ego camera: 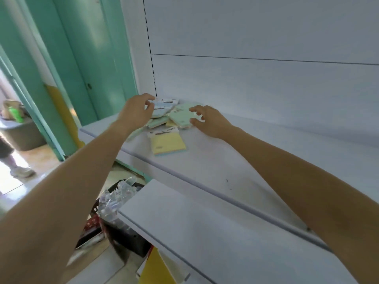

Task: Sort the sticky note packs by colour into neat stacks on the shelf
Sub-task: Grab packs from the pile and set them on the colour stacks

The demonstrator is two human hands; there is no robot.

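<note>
White shop shelving fills our view: a plain back panel (256, 37) with a slotted upright (150, 48), the upper shelf (235, 160) we work at, and a lower shelf (205, 232) nearer us. Sticky note packs (164, 121) lie in a loose, overlapping pile at the upper shelf's far left corner, against the back panel, colours mixed. Our left hand (136, 111) reaches in from the left, fingers curled, thumb and fingertips pinching the left edge of a pale blue pack (163, 108) on top of the pile. Our right hand (207, 119) comes in from the right, fingers curled round the right edge of a pale green pack (181, 117), index on top, thumb at the near side. The frame is soft, so we cannot tell how firm either hold is. A yellow pack (167, 143) with a white header card lies flat at the front of the pile, touching neither hand. More greenish packs sit partly hidden beneath the left wrist. Left of the shelving is a teal door (86, 48); beyond it are a grey bin (22, 134), a green bottle (15, 114) and another person's shoe (21, 172) on the floor. Below the shelves lie clear plastic packaging (117, 197) and a yellow sheet (155, 269).
</note>
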